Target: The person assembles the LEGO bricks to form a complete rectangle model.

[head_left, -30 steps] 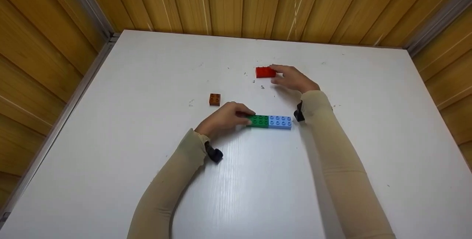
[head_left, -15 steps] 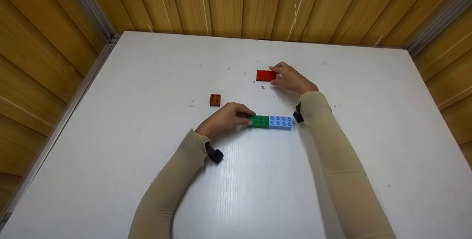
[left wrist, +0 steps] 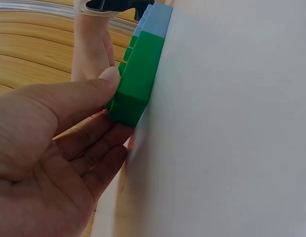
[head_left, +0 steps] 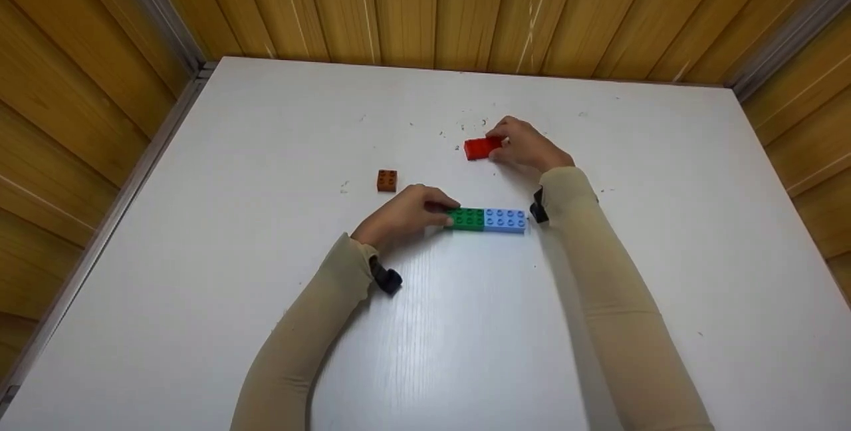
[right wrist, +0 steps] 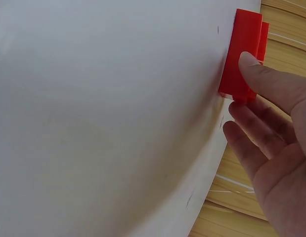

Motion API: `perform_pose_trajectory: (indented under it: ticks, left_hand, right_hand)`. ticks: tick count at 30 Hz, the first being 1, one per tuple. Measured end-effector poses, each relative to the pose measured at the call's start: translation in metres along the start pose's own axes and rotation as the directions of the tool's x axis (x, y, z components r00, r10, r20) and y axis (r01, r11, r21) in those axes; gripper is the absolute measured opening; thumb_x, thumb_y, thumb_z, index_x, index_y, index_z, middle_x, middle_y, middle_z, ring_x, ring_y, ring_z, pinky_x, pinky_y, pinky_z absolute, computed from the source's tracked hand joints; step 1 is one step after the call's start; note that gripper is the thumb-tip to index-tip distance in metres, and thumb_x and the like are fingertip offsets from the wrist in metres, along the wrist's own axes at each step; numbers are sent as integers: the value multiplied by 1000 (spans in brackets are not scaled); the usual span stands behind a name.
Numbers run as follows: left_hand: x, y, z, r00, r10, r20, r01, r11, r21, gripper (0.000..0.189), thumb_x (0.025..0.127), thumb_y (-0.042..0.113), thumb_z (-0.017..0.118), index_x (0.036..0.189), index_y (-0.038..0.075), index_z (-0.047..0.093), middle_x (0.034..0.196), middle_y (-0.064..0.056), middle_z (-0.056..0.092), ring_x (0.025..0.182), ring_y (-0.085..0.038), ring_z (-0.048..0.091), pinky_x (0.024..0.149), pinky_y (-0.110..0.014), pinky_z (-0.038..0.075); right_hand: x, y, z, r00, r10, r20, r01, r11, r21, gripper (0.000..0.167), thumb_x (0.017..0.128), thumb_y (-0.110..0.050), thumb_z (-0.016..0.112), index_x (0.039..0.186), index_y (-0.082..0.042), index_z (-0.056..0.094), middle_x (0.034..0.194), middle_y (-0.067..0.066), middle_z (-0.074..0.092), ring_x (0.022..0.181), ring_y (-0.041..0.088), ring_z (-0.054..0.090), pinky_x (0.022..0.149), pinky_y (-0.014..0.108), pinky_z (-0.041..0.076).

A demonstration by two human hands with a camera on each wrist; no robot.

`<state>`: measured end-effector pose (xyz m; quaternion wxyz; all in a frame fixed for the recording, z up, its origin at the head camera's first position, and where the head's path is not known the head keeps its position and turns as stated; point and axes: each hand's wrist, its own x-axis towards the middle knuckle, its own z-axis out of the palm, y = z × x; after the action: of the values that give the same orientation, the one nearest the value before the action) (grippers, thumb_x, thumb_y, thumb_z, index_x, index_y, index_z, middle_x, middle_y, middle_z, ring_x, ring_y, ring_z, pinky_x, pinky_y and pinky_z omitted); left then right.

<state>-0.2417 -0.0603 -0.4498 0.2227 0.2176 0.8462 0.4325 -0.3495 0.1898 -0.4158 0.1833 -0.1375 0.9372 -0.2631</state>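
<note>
My left hand (head_left: 407,213) pinches the left end of a green toy building brick (head_left: 467,219), thumb on its near side. Against that brick's right end sits a light blue brick (head_left: 504,220), both studs up in one row on the table. Farther back, my right hand (head_left: 526,143) holds a red brick (head_left: 480,148) by its right end, between thumb and fingers. In the right wrist view the thumb lies across the broad face of the red brick (right wrist: 241,49), close over the table. A small brown brick (head_left: 387,180) with studs up stands beyond my left hand.
The white table (head_left: 199,218) bears small dark specks, several of them near the red brick. Yellow wood-look panels (head_left: 405,12) rise behind its far edge, with more at both sides. Each wrist wears a black camera strap (head_left: 385,276).
My right hand has lifted and tipped the red brick, then brought it a little nearer and turned it slightly. The left hand, the green and blue bricks and the brown brick stay where they were.
</note>
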Motion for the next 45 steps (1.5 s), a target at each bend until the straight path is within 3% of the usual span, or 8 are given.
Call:
perform_pose_trajectory:
  ticks: [11, 18, 25, 32, 45]
  left_hand:
    - [-1, 0, 0, 1000, 1, 2, -1, 1000, -8, 31, 90, 17, 68, 121, 17, 68, 118, 3, 67, 108, -13, 57, 99, -31, 47]
    - [0, 1, 0, 999, 32, -15, -32, 999, 14, 31, 89, 16, 69, 120, 15, 69, 118, 1, 68, 110, -15, 57, 99, -31, 46]
    - [1, -1, 0, 998, 56, -15, -56, 998, 25, 31, 89, 15, 68, 120, 13, 69, 120, -1, 67, 113, -16, 57, 102, -32, 45]
    - [0, -1, 0, 999, 29, -15, -29, 999, 18, 30, 90, 16, 68, 120, 16, 69, 119, 1, 67, 111, -15, 56, 101, -32, 45]
    - [1, -1, 0, 999, 42, -13, -42, 999, 9, 30, 89, 16, 68, 120, 14, 69, 119, 1, 67, 111, -15, 56, 101, -31, 45]
  right_hand:
    - [-7, -2, -1, 1000, 12, 26, -12, 1000, 9, 50, 89, -18, 69, 135, -7, 53, 134, 12, 53, 123, 28, 46, 112, 46, 36]
    - [-12, -1, 0, 999, -36, 19, 36, 999, -11, 48, 89, -22, 69, 133, -8, 56, 132, 12, 54, 122, 28, 46, 112, 45, 35]
    - [-15, 1, 1, 999, -18, 36, 18, 1000, -12, 48, 88, -24, 71, 132, -10, 57, 131, 11, 54, 120, 28, 46, 111, 47, 35]
    - [-19, 3, 2, 999, -42, 28, 41, 999, 8, 45, 88, -23, 71, 129, -11, 60, 128, 9, 56, 118, 26, 48, 110, 46, 37]
    - [-29, 4, 3, 992, -121, 21, 121, 993, -10, 43, 87, -21, 71, 127, -7, 62, 122, 11, 60, 111, 26, 52, 105, 44, 42]
